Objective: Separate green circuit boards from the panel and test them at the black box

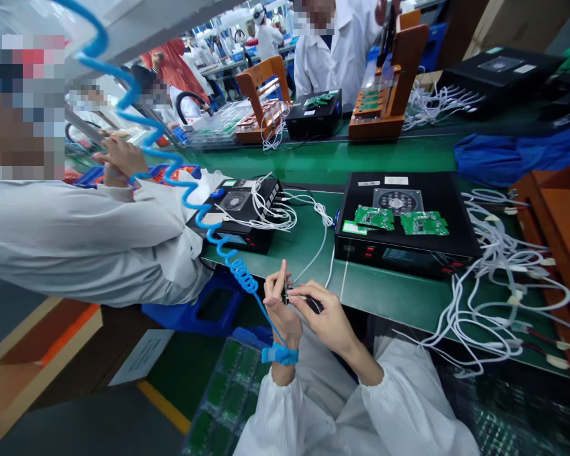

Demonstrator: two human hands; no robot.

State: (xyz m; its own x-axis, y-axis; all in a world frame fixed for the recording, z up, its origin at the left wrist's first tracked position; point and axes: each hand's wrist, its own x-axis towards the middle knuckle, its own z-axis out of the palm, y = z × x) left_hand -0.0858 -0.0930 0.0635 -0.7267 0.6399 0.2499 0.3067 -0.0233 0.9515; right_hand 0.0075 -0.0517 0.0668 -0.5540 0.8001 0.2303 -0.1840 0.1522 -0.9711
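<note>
My left hand (pixel 279 310) and my right hand (pixel 325 316) meet at the near edge of the green bench, both pinching a small black connector (pixel 298 297) on the end of a white cable (pixel 320 244). The cable runs up to a black box (pixel 242 215) with several white plugs. My left wrist wears a blue strap (pixel 279 354) tied to a coiled blue cord (pixel 204 221). A larger black tester (pixel 406 218) to the right carries two green circuit boards (pixel 399 220).
A person in a white coat (pixel 85 237) leans across on my left. A tangle of white cables (pixel 498 278) lies on the right. Trays of green boards (pixel 228 392) sit below the bench. Orange fixtures (pixel 384 82) and other workers stand across the bench.
</note>
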